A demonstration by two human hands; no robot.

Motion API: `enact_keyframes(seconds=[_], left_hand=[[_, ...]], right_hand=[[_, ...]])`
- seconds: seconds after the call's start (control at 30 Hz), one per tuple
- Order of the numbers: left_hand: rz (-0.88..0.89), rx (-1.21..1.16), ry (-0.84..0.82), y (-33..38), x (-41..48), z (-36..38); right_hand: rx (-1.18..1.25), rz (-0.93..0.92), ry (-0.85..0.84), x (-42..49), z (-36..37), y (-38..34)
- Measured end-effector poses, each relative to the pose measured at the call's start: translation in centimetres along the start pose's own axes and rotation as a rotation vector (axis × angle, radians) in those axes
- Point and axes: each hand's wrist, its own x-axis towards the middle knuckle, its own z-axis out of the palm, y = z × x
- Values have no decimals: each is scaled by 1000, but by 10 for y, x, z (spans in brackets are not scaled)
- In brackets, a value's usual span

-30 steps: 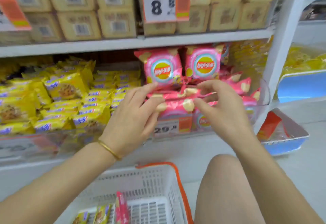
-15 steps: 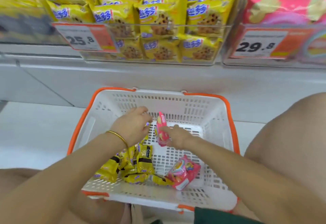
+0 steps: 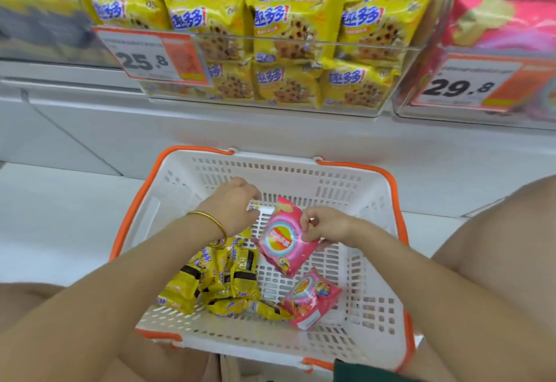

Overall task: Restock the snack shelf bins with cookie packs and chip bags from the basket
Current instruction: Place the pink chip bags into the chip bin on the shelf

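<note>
A white basket (image 3: 301, 167) with an orange rim stands on the floor below the shelf. My right hand (image 3: 323, 225) pinches a pink chip bag (image 3: 282, 238) by its right edge and holds it tilted above the basket floor. My left hand (image 3: 233, 205) is curled just left of the bag, with a small bit of yellow pack showing at its fingertips. Several yellow cookie packs (image 3: 222, 279) lie in the basket's left half. A second pink chip bag (image 3: 311, 297) lies near the front right.
The clear shelf bin (image 3: 301, 41) above holds several yellow cookie packs behind a 25.8 price tag (image 3: 150, 56). To its right a bin of pink chip bags (image 3: 496, 14) carries a 29.8 tag (image 3: 469, 83). My bare knees flank the basket.
A second ago both hands were at the pink chip bin on the shelf. They dropped into the basket, and my right hand has since lifted and turned the pink bag face up.
</note>
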Motion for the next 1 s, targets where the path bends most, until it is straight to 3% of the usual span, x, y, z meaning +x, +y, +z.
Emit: enact_keyframes(seconds=[0.1,0.17,0.27,0.4,0.5,0.57,0.77,1.0], left_hand=[[-42,-246,-73,13,2,-9],[-46,-504,-178,25,-1,-15],[43,-667,-218,51,-12,-24],[128,-727,-29,83,-27,-51],[211,-785,135,108,-37,-93],[293,-823,219,132,-45,-120],[481,-790,508,204,-43,-171],[503,-714,716,254,7,-207]], right_hand=[[101,-125,-85,-39,-28,-29],[104,-210,-75,-65,-42,-44],[59,-305,-16,-104,-61,-55],[143,-431,142,-154,-75,-64],[538,-668,295,-191,-81,-76],[626,-777,419,-212,-82,-84],[314,-821,924,-242,-103,-121],[89,-828,1161,-243,-191,-155]])
